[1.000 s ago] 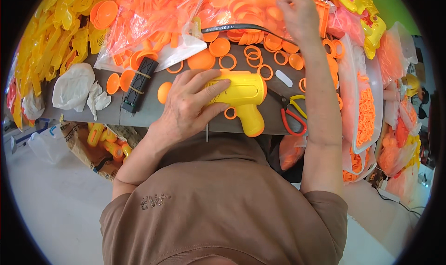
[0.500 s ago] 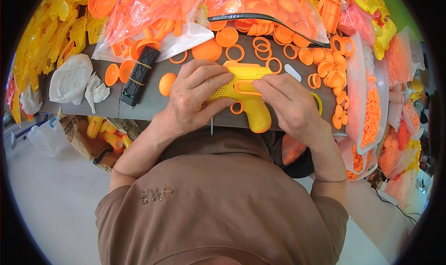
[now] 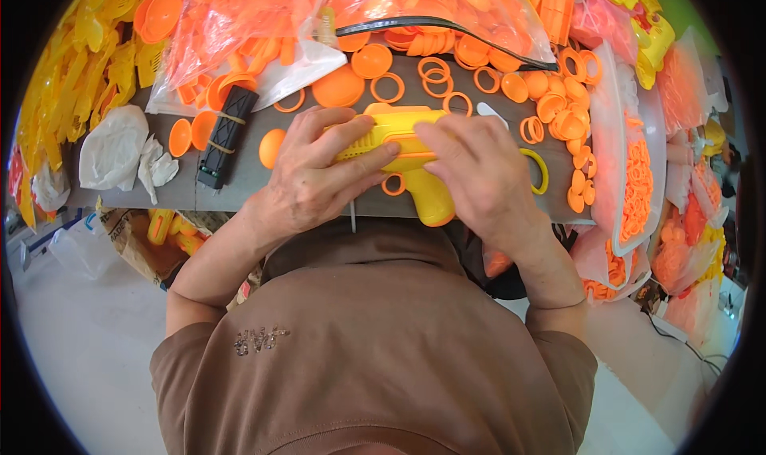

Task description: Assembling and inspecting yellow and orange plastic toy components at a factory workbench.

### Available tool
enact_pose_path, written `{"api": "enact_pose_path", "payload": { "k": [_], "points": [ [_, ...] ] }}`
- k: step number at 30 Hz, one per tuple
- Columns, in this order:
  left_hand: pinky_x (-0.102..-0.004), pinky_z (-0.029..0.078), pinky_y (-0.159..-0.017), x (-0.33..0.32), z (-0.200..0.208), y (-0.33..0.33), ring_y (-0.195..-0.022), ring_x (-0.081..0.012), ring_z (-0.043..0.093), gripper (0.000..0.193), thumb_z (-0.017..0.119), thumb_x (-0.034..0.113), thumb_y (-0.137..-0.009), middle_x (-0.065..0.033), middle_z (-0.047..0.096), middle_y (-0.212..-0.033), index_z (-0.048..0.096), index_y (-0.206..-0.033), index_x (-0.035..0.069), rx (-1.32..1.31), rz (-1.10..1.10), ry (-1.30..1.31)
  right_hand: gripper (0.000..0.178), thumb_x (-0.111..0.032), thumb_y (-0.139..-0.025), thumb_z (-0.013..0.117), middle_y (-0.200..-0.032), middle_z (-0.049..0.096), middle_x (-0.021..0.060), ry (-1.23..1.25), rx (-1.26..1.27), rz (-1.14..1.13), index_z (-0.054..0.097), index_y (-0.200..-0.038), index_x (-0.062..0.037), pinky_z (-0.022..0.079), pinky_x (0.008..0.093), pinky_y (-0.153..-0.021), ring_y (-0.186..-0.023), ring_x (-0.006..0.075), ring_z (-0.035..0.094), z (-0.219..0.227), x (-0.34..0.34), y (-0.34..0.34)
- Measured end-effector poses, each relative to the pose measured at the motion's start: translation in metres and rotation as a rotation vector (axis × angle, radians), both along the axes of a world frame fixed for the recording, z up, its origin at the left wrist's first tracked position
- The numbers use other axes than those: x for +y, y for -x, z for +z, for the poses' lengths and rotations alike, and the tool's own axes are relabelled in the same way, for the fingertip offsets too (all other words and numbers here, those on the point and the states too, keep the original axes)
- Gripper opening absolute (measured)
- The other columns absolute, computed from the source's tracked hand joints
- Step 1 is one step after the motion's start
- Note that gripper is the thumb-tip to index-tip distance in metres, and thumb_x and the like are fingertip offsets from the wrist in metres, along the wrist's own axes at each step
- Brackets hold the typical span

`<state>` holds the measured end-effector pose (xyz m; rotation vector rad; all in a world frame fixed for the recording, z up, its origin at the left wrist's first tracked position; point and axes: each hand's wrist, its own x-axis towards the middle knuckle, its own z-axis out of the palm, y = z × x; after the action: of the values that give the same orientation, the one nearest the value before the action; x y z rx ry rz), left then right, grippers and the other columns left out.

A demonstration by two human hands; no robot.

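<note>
A yellow toy gun (image 3: 431,192) with orange trim is held just above the front edge of the grey table (image 3: 231,198), its grip pointing down toward me. My left hand (image 3: 307,160) is wrapped round its left end, the thumb lying across the side. At its right end my right hand (image 3: 483,172) closes over the body with bent fingers; these are slightly blurred and hide that end. An orange ring (image 3: 393,185) lies right beside the grip. Near my right hand is a yellow-green ring (image 3: 539,172), partly hidden by it.
Orange balls, cups and rings surround the gun, with a large orange dome (image 3: 337,86) behind. A black rubber-banded bar (image 3: 227,136) and crumpled white plastic (image 3: 113,148) lie left. Bags of orange parts (image 3: 431,0) fill the back; a clear bin (image 3: 610,136) stands right, a paper sack (image 3: 140,244) below left.
My right hand has shifted over the gun's right end, covering more of it. My left thumb has moved up from under the body onto its side. The whole view has shifted slightly.
</note>
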<state>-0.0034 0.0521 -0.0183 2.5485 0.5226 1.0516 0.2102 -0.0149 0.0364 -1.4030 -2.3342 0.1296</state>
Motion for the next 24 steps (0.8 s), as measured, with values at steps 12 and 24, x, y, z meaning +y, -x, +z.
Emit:
{"api": "enact_pose_path", "payload": {
  "k": [12,24],
  "points": [
    [-0.038,0.044,-0.079,0.004,0.002,0.002,-0.093,-0.0284,0.056,0.054,0.075,0.016,-0.067,-0.0113,0.061,-0.102,0.058,-0.116,0.003,-0.088,0.052,0.145,0.01,-0.004,-0.078,0.063,-0.079,0.051,0.0096,0.132,0.08,-0.559,0.057,-0.084,-0.0011,0.044,0.0313,-0.063,-0.069,0.0222,0.056,-0.055,0.003,-0.071],
    [-0.0242,0.047,-0.056,-0.023,0.04,0.0,-0.064,-0.0101,0.058,0.028,0.067,0.008,-0.082,-0.0066,0.063,-0.082,0.06,-0.108,-0.002,-0.409,0.016,0.805,0.023,0.013,-0.072,0.059,-0.085,0.059,0.0097,-0.324,0.202,-0.172,0.06,-0.09,-0.0012,0.047,0.0306,-0.066,-0.075,0.0235,0.058,-0.001,-0.013,-0.015]
  ]
}}
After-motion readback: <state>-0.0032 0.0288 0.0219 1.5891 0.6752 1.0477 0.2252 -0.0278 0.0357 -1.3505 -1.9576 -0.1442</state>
